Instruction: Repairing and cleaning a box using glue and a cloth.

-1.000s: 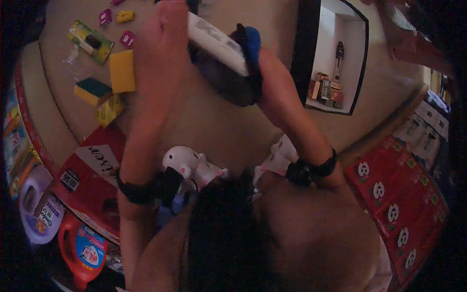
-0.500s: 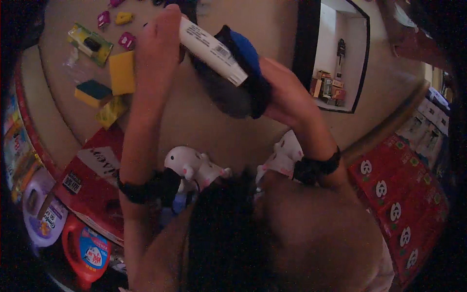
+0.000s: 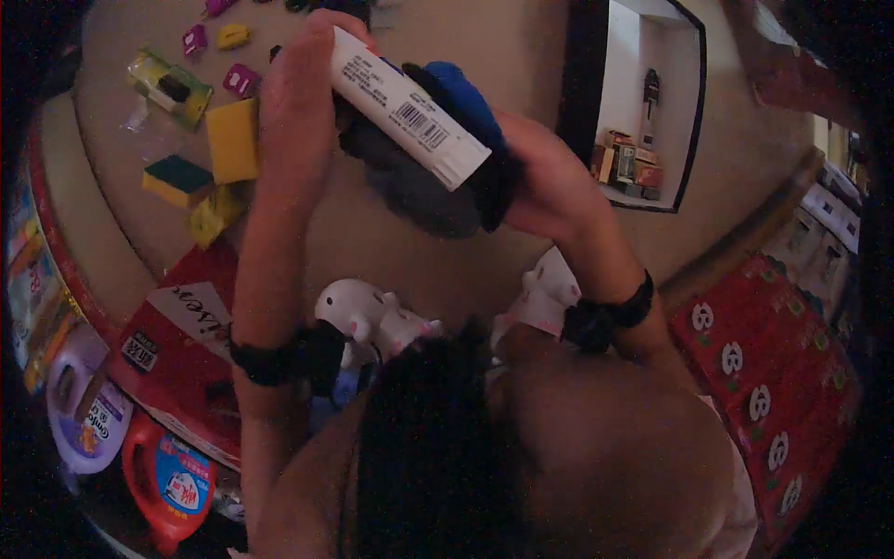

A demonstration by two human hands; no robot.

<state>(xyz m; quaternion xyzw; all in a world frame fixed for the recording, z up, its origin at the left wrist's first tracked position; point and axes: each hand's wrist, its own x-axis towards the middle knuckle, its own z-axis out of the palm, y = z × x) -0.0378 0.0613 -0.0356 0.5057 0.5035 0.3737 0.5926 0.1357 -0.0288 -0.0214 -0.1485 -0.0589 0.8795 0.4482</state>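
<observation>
Holding one white barcoded package (image 3: 410, 107), the left hand (image 3: 300, 112) closes its grip around the upper end; the right hand (image 3: 559, 177) has its grip on one dark, blue-patched bundle (image 3: 428, 200). Both things sit between the hands. Leftward lie two yellow sponges (image 3: 233, 140) and three purple pieces (image 3: 242, 81); lower left, two handled bottles (image 3: 168, 489).

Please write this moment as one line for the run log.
Left hand: holding white package; right hand: holding dark bundle; package: overlaps bundle in view; green-and-yellow sponge: left of left hand
</observation>
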